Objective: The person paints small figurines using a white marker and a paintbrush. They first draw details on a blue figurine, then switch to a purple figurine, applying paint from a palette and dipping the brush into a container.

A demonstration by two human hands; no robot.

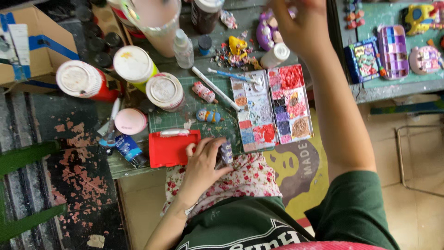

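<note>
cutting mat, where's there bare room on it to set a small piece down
On the green cutting mat, one bare patch lies between the red case and the round tubs; another sits between the blue figure and the left hand. It is crowded toward the paint palette and the scraps behind it.

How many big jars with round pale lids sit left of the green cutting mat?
3: red jar farthest left, yellow-green jar behind, third jar at the mat's edge. Others may be hidden.

Even, soft daylight, no hard shadows; raised right hand (300, 25) motion-blurred, rest fairly sharp w/ mild compression.
</note>
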